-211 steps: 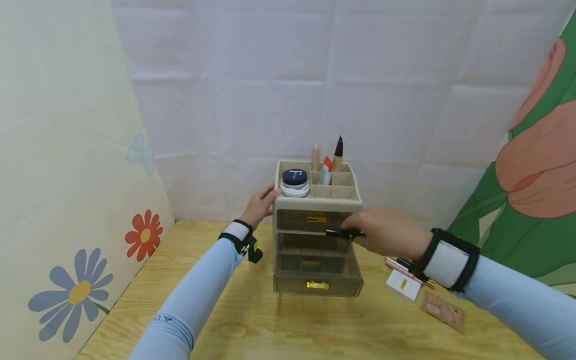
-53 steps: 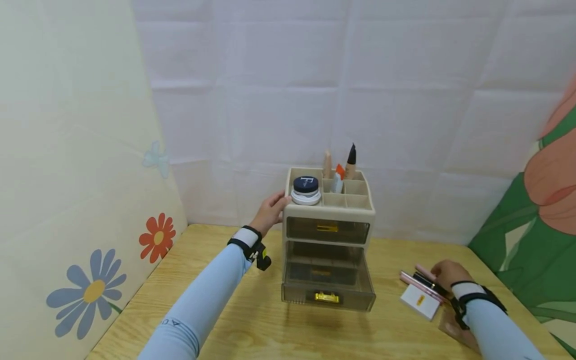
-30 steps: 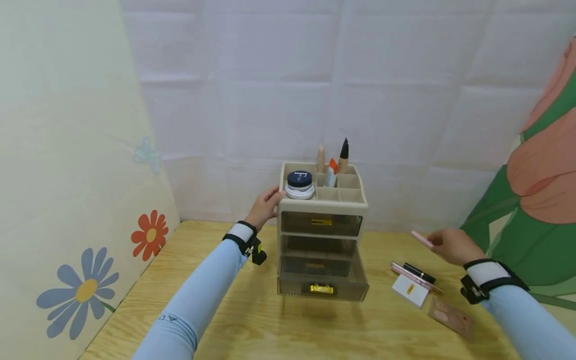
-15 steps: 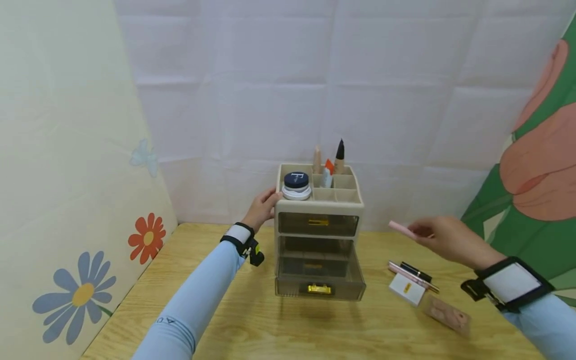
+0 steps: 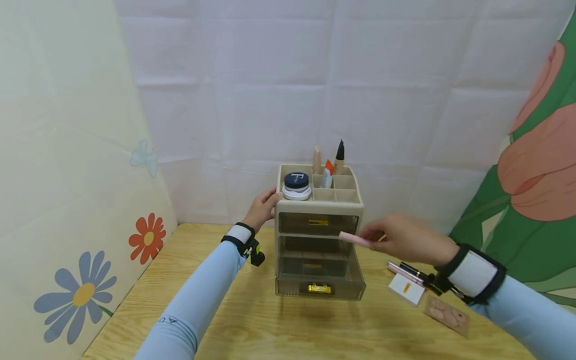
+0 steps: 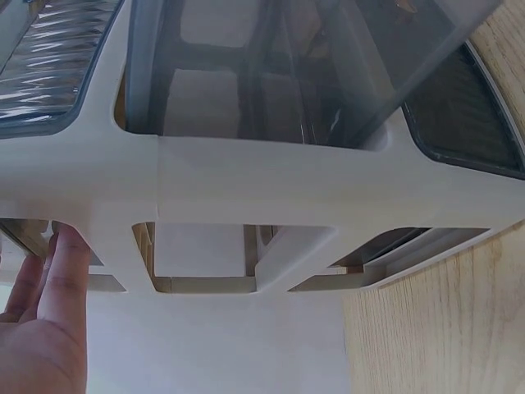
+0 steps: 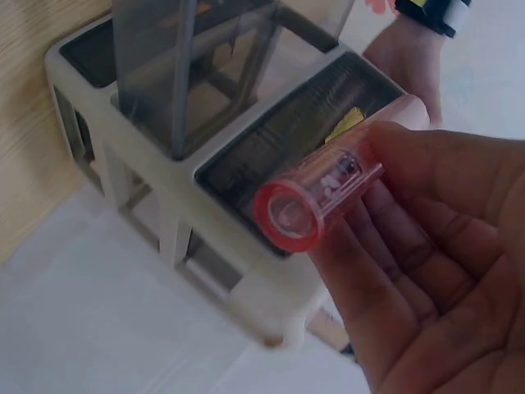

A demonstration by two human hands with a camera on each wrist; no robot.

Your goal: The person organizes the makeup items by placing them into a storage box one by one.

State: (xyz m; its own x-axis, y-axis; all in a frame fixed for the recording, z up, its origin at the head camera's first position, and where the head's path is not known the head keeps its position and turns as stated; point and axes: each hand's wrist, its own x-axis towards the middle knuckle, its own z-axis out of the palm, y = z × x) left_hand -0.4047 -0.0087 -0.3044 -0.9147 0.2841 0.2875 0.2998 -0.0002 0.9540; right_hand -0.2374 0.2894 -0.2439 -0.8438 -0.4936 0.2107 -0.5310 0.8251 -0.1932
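Observation:
A beige cosmetics organizer [image 5: 320, 205] stands on the wooden table, its middle smoky drawer [image 5: 292, 286] pulled out. My left hand [image 5: 261, 210] grips its left side near the top, thumb at the upper edge; in the left wrist view the fingers [image 6: 64, 279] reach into a side cutout. Between thumb and fingers, my right hand [image 5: 405, 240] pinches a pink cosmetic tube [image 5: 354, 239], raised above the right part of the drawer. The right wrist view shows this tube's clear, red-rimmed end [image 7: 291, 215].
On top sit a navy-lidded jar [image 5: 296, 180] on a white round case [image 5: 297, 193], an orange-capped tube [image 5: 327, 176] and a black-tipped pen [image 5: 340, 156]. At right lie a pink pen [image 5: 405, 272], a black tube [image 5: 413, 270], a white box [image 5: 406, 288] and a tan palette [image 5: 447, 316].
Earlier my right hand held a black item over the drawer. Since then it has picked up the pink tube from the table at right and carried it left. My left hand keeps its grip.

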